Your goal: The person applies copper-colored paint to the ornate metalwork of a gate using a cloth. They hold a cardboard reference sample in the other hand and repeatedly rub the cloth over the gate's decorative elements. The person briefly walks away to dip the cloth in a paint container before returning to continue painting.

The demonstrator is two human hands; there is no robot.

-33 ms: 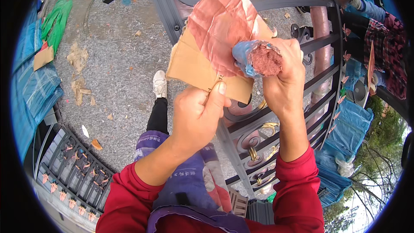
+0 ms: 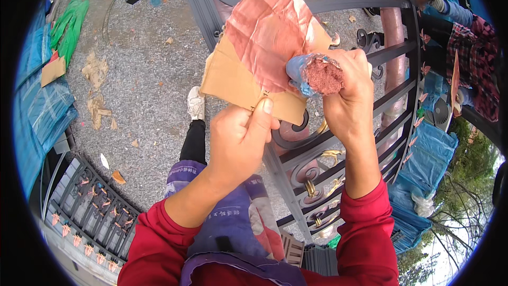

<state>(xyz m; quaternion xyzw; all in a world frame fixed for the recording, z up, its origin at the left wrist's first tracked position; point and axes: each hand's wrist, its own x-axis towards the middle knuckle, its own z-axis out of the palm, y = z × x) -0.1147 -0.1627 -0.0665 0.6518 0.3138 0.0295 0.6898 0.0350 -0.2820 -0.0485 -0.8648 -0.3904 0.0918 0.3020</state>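
Ground: rough grey gravel [image 2: 148, 47] lies left of the scrollwork metal gate [image 2: 391, 51], with blue plastic sheeting [image 2: 32, 111] farther out on that side.
Cardboard: a frayed cardboard piece [image 2: 233, 77], streaked with coppery-red coating [image 2: 267, 32], is held up in front of the gate's left post.
Left hand: the left hand [image 2: 241, 135] pinches the cardboard's near edge between thumb and curled fingers.
Right hand: the right hand [image 2: 349, 87] is wrapped round a blue-wrapped roll [image 2: 317, 74], rough reddish end showing, in front of the gate's bars; contact with the cardboard cannot be told.
Slip: with one pinched edge as support, a push from the roll could twist or fold the cardboard and mark the gate.
Crumbs: the roll's end looks loose; hard pressing might shed bits onto gold-coloured ornaments [image 2: 312, 188] low on the gate.
Smears: if the coating is wet, which I cannot judge, a sliding thumb would pick it up.
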